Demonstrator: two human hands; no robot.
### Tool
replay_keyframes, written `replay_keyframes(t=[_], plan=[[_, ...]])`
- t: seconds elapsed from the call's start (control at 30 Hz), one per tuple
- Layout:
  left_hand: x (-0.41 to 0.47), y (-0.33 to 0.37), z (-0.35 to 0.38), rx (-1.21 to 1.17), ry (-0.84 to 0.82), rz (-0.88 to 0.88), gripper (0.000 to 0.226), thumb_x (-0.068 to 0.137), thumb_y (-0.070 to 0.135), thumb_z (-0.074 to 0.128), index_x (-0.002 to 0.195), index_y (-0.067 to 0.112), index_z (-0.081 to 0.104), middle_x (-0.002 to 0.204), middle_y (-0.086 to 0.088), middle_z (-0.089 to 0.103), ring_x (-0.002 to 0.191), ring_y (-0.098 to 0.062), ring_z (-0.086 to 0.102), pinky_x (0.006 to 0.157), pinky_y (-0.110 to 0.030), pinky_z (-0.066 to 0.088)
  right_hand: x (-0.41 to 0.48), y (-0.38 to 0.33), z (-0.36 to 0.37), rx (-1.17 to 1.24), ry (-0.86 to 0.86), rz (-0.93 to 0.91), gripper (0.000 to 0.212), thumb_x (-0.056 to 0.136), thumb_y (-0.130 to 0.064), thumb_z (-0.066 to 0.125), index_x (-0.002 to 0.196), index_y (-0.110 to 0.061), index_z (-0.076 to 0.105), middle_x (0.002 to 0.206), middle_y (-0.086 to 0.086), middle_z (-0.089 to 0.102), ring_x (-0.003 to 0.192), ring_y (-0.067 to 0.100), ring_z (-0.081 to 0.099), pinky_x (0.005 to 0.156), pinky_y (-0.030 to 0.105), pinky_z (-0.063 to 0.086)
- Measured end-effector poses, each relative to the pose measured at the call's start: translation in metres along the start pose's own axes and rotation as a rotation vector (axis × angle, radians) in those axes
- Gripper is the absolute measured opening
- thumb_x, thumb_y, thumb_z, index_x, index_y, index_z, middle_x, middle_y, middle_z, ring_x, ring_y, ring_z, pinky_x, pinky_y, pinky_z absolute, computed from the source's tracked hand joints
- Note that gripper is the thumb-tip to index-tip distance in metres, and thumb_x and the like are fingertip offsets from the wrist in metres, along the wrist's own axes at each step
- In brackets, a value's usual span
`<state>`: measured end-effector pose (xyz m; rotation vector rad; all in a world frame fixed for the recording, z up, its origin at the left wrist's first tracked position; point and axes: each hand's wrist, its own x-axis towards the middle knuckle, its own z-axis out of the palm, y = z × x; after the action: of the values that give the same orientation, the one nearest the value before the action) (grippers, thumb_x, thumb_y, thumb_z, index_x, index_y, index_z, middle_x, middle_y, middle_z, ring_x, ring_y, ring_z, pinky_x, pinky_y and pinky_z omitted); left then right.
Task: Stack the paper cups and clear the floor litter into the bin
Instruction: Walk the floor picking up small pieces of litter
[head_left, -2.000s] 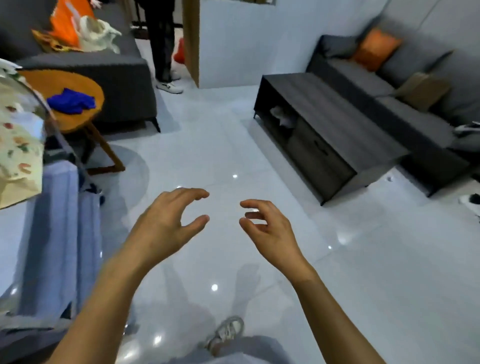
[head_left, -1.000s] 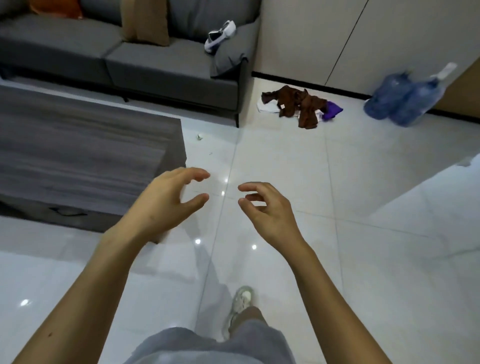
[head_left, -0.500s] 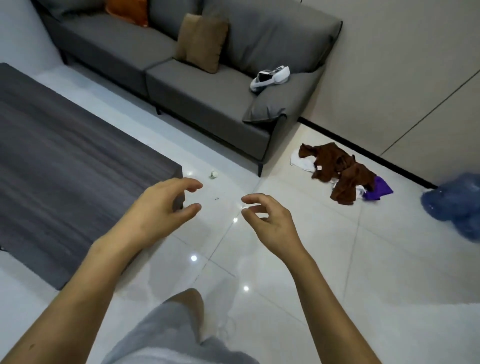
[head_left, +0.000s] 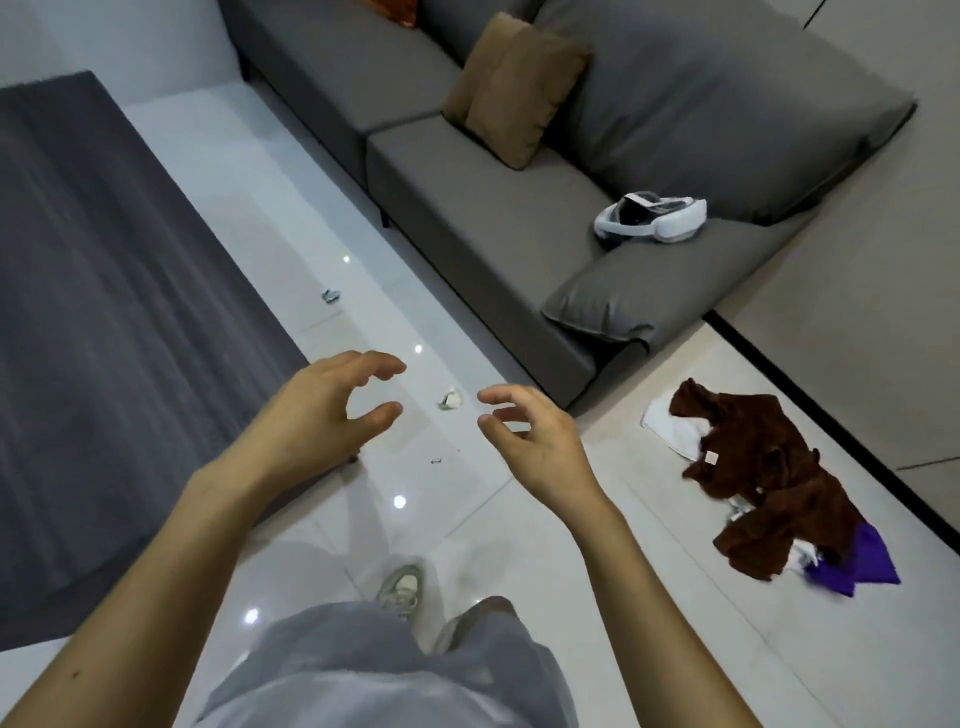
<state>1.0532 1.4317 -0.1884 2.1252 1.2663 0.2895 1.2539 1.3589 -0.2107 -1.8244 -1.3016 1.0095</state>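
Head view, left hand (head_left: 322, 415) and right hand (head_left: 540, 447) loosely curled, empty, floor litter (head_left: 451, 400) between

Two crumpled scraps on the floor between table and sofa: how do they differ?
The near scrap is white; the far scrap is grey, silvery. The near scrap shows between the left hand and right hand; the far scrap sits further off, by the coffee table edge. Both are crumpled, on the tiled floor, untouched.

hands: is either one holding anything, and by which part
Nothing is held. The left hand and right hand hover empty, fingers loosely curled; the crumpled scrap lies untouched.
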Motion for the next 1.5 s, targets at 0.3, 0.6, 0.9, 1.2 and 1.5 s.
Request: replay_keyframes(t=[0.3,0.6,0.9,1.2,1.5], plan=[[0.124,0.037,0.049,-0.114,0.216,-0.279,0.039,0.086,0.032,0.057,0.124,0.029,0.05,0.12,0.011,0.055,0.105,-0.007,0.049,0.09,-0.027,0.043,0.167,0.046,-0.083,-0.169,-0.308,-0.137,0.018,0.087,-0.017,0.058,0.103,-0.023,0.062,0.103,-0.016,0.052,0.087,-0.002,0.053,0.07,-0.002,0.039],[0.22,-0.017,0.126,-0.216,0.213,-0.498,0.04,0.086,0.027,0.058,0.125,0.023,0.05,0.124,0.004,0.056,0.105,-0.009,0.049,0.09,-0.027,0.043,0.291,0.118,-0.079,-0.319,-0.527,-0.179,0.025,0.088,-0.018,0.058,0.112,-0.021,0.058,0.108,-0.015,0.046,0.095,0.004,0.05,0.071,0.001,0.038],[0.337,-0.201,0.302,-0.152,0.094,-0.519,0.041,0.085,0.028,0.06,0.125,0.026,0.049,0.124,0.006,0.055,0.102,-0.005,0.046,0.086,-0.023,0.041,0.415,0.333,0.065,-0.308,-0.519,-0.094,0.037,0.088,-0.02,0.057,0.123,-0.027,0.049,0.128,-0.009,0.044,0.096,-0.001,0.044,0.081,0.013,0.036],[0.391,-0.39,0.474,-0.062,0.053,-0.418,0.043,0.082,0.03,0.062,0.123,0.031,0.049,0.113,0.018,0.052,0.102,-0.005,0.048,0.082,-0.02,0.039,0.528,0.558,0.204,-0.55,-0.726,-0.204,0.058,0.082,-0.025,0.062,0.135,-0.028,0.037,0.142,-0.004,0.03,0.122,0.017,0.038,0.096,0.017,0.035],[0.419,-0.481,0.518,0.011,0.11,-0.303,0.042,0.08,0.049,0.055,0.12,0.039,0.047,0.107,0.033,0.047,0.097,0.004,0.044,0.075,-0.005,0.035,0.565,0.656,0.286,-0.847,-0.735,-0.276,0.057,0.082,-0.016,0.057,0.134,-0.026,0.035,0.146,-0.002,0.021,0.129,0.026,0.021,0.09,0.034,0.042]])
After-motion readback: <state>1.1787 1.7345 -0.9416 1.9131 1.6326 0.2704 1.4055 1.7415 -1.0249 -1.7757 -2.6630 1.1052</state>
